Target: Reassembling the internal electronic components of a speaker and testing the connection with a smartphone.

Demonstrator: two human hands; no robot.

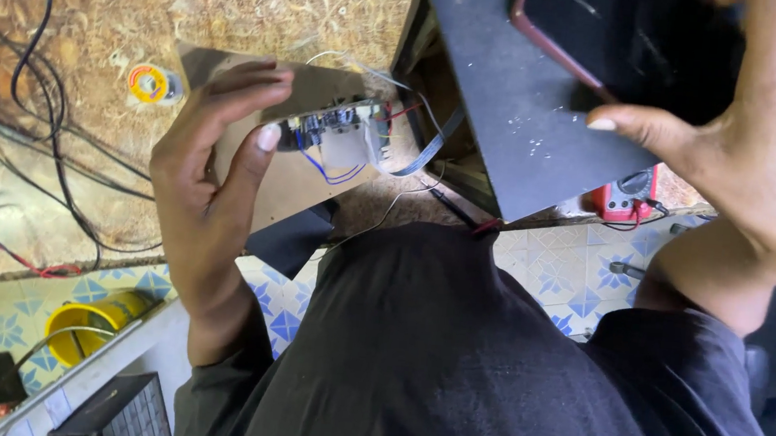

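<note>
Left hand [210,170] raised, palm turned inward, grip closed on edge of thin brown metal panel [311,85]; small wired circuit board [340,130] sits just beyond the thumb. Right hand [751,137], fingers spread, grips dark red-edged phone [628,38] against black flat box [518,117]. Yellow plastic cup [93,323] stands below the left wrist.

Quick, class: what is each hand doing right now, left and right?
Left hand: closed on the edge of a thin brown panel carrying a circuit board.
Right hand: holding a dark phone.

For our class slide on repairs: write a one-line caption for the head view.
Left hand holds a thin brown panel with a wired circuit board; right hand holds a dark phone.
</note>
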